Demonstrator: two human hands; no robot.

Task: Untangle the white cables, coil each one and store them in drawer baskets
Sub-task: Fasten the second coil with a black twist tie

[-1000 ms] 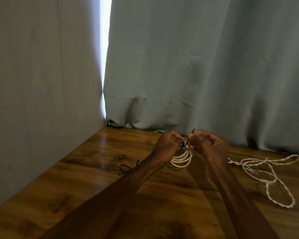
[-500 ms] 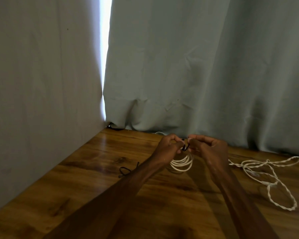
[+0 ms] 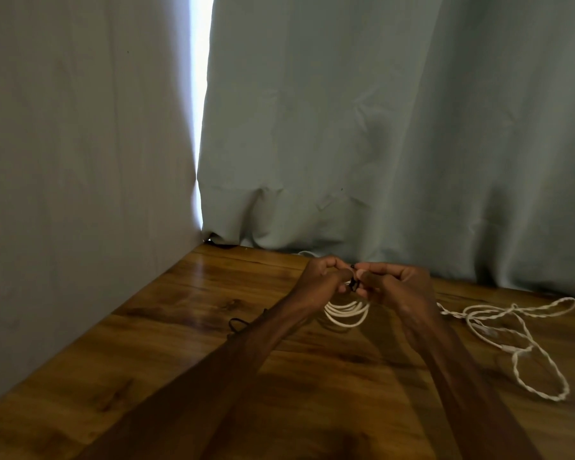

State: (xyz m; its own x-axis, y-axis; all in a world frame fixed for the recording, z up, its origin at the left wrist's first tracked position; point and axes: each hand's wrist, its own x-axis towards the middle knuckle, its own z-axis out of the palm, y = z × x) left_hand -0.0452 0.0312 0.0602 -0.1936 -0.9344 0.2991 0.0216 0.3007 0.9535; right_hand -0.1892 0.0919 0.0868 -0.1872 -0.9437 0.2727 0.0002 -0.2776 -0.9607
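Observation:
A coiled white cable (image 3: 346, 314) hangs in several loops below my two hands, just above the wooden table (image 3: 186, 313). My left hand (image 3: 319, 277) and my right hand (image 3: 392, 287) meet over the top of the coil, fingers pinched on it and on a thin black tie (image 3: 354, 283) wrapped around it. A second white cable (image 3: 525, 340), twisted and tangled in loose loops, lies on the table to the right of my right forearm.
A small black tie (image 3: 238, 325) lies on the wood beside my left forearm. Grey curtains (image 3: 379, 127) hang along the back and left edges, with a bright gap (image 3: 201, 94) between them. No drawer basket is in view.
Both hands have sunk slightly towards the table with the coil. The black tie's free end, which stuck up between the fingers a second ago, is now drawn in between the fingertips.

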